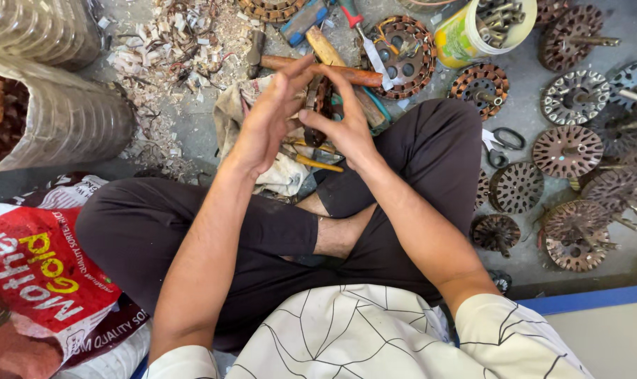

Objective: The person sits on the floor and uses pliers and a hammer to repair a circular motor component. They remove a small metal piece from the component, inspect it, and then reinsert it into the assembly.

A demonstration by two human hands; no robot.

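you sit cross-legged on the floor [192, 133], and both your hands meet in the upper middle of the frame. your left hand [269, 116] is held flat and edge-on, its fingers [297, 74] straight and pressed together against one face of a small rusty wound motor core [320, 104]. your right hand [346, 123] holds the other side, thumb and fingers pinching the core so it stands on edge between the two hands, above a dirty cloth [280, 172] on your lap. just beyond the hands, wooden-handled tools [346, 74] and a screwdriver [364, 38] lie on the floor. on the right of the frame many round fan stators [567, 151] are spread out, with scissors [501, 144] among them. a yellow tub [466, 31] of metal parts stands at upper right. wood shavings [171, 42] lie at upper left.
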